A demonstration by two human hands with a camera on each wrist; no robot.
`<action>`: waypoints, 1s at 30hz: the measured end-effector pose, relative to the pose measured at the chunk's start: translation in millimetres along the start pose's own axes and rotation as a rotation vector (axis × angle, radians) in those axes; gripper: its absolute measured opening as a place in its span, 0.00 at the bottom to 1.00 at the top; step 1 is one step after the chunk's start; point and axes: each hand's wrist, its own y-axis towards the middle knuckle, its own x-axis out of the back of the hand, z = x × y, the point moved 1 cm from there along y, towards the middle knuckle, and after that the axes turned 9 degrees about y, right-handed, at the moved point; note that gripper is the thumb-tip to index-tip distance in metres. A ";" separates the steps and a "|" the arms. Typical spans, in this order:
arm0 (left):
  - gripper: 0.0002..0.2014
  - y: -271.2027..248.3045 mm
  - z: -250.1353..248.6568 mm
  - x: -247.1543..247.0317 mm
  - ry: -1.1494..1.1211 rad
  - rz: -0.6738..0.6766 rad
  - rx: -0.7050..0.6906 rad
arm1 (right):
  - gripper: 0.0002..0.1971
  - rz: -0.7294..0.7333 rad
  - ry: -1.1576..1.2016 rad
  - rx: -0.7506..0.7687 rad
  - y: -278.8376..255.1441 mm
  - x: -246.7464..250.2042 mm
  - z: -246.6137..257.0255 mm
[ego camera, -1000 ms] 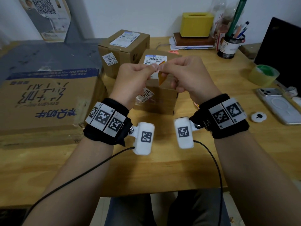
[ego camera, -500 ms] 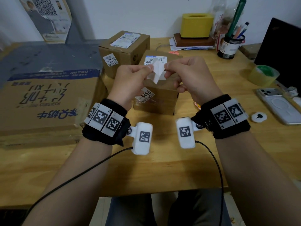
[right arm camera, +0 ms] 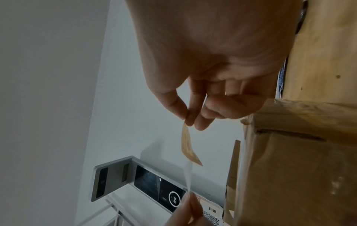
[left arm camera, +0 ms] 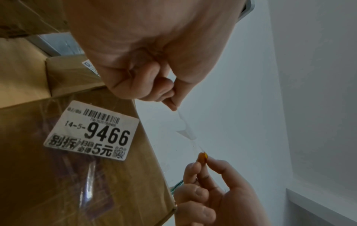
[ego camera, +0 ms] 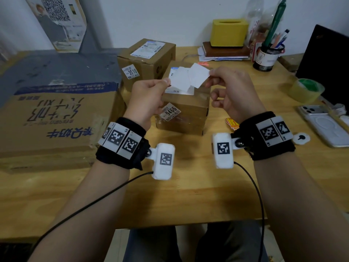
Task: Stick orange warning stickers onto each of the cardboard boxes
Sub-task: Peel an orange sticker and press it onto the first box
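My left hand [ego camera: 167, 82] pinches a white backing paper [ego camera: 179, 80] by its edge. My right hand [ego camera: 209, 73] pinches the sticker [ego camera: 199, 74], which shows its pale underside in the head view and its orange face [right arm camera: 188, 145] in the right wrist view. Both pieces hang in the air above the small cardboard box marked 9466 [ego camera: 183, 114], meeting only at one corner. Behind it stands a second box marked 3510 [ego camera: 147, 59]. A large flat cardboard box [ego camera: 56, 118] lies to the left. A few spare orange stickers [ego camera: 232, 122] lie on the table under my right wrist.
On the wooden table [ego camera: 188, 195] at the right are a tape roll [ego camera: 306, 89], a phone [ego camera: 324, 123], a small white round tag [ego camera: 301, 138] and a black screen [ego camera: 328, 63]. A yellow tissue box [ego camera: 229, 33] on books and a pen cup [ego camera: 268, 55] stand at the back.
My hands have drawn apart. The sticker has peeled away from its backing, and both pieces now spread out flat between the hands.
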 end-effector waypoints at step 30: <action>0.03 -16.0 -44.4 -87.5 0.168 0.317 -0.086 | 0.08 -0.285 -0.238 0.277 -8.4 69.6 35.2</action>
